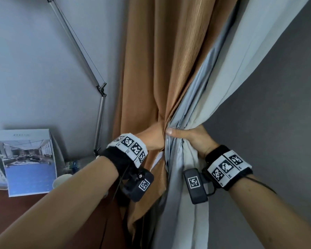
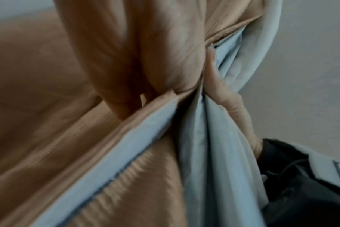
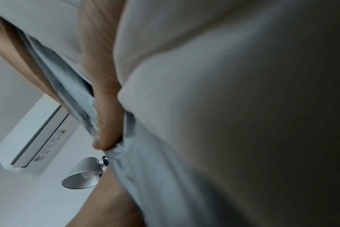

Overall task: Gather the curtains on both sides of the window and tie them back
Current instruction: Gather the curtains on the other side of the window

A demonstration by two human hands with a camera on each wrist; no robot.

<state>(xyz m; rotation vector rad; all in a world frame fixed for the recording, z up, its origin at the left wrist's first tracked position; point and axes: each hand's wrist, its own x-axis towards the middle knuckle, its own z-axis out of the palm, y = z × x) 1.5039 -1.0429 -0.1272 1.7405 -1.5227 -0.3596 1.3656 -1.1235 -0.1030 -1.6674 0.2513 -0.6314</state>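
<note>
Yellow triangular warning sign on the air conditioner point(image 3: 37, 135), its adjoining print too small to read. Booklet point(image 1: 28, 162) cover carries a faint, illegible title line. Wristbands point(image 1: 131, 147) bear black-and-white square code markers.

Tan curtain point(image 1: 151, 60), pale grey lining point(image 1: 232, 69)

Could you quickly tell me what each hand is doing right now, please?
Left hand: grips the gathered curtain.
Right hand: grips the same curtain.

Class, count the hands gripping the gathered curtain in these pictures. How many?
2: the left hand grips the curtain bunch from its left; the right hand grips from its right.
</note>
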